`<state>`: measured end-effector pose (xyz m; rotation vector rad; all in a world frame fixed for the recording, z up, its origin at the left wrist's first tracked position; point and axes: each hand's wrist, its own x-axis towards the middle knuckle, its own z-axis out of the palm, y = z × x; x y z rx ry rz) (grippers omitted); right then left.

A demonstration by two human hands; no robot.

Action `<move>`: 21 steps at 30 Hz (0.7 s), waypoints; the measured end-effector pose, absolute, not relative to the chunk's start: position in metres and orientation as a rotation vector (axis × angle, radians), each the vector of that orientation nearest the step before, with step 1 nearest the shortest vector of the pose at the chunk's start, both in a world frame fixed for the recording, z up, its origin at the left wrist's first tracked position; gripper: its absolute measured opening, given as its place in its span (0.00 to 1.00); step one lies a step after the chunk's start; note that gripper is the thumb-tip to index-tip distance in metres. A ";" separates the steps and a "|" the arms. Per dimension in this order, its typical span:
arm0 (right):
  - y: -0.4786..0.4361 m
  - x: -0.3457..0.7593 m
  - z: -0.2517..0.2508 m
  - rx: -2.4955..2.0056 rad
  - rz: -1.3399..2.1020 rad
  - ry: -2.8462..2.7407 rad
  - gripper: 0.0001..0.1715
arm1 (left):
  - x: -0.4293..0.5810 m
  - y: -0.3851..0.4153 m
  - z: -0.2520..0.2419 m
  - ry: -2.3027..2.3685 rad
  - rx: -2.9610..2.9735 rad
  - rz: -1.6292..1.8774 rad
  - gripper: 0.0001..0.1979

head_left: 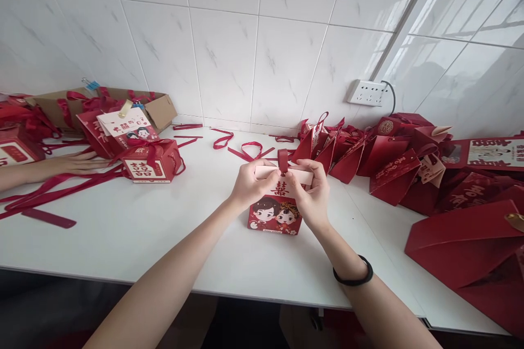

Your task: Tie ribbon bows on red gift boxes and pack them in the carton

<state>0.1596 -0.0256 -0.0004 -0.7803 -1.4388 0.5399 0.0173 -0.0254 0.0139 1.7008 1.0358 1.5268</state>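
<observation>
Head view: ribbons [239, 154] behind cartoon box [272, 217], red packages [385, 154] at right

power strip [365, 92] — against tiled wall [225, 82] | black cable [393, 97] | cardboard carton [162, 112] — left side

Soft light, glare on tiles [462, 68]

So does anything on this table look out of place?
Loose red ribbons lie scattered by the tiled wall, and a flat red strip lies loose near the other person's arm; both look stray. Nothing looks spilled.
</observation>
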 end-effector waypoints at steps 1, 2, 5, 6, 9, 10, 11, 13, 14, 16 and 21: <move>-0.026 0.160 0.000 -0.775 0.551 -1.439 0.16 | 0.017 -0.025 0.014 1.036 1.701 1.529 0.10; -0.026 0.160 0.000 -0.770 0.566 -1.439 0.16 | 0.018 -0.026 0.014 1.033 1.697 1.531 0.10; -0.026 0.160 0.001 -0.761 0.593 -1.433 0.14 | 0.019 -0.027 0.015 1.018 1.669 1.533 0.08; -0.026 0.160 0.002 -0.759 0.588 -1.430 0.14 | 0.019 -0.027 0.015 1.008 1.657 1.527 0.08; -0.026 0.158 0.003 -0.748 0.564 -1.426 0.13 | 0.020 -0.029 0.014 0.971 1.646 1.496 0.07; -0.027 0.158 0.003 -0.746 0.566 -1.426 0.13 | 0.020 -0.029 0.014 0.965 1.650 1.491 0.07; -0.027 0.158 0.003 -0.747 0.573 -1.425 0.14 | 0.021 -0.030 0.014 0.967 1.654 1.492 0.07; -0.027 0.160 0.004 -0.759 0.590 -1.436 0.16 | 0.021 -0.030 0.015 0.985 1.668 1.506 0.06; -0.027 0.162 0.005 -0.769 0.587 -1.454 0.16 | 0.021 -0.031 0.016 0.994 1.679 1.515 0.06; -0.026 0.167 0.009 -0.786 0.539 -1.530 0.14 | 0.022 -0.032 0.018 0.997 1.715 1.521 0.05; -0.027 0.177 0.025 -0.818 0.507 -1.690 0.10 | 0.025 -0.036 0.020 0.944 1.775 1.490 0.03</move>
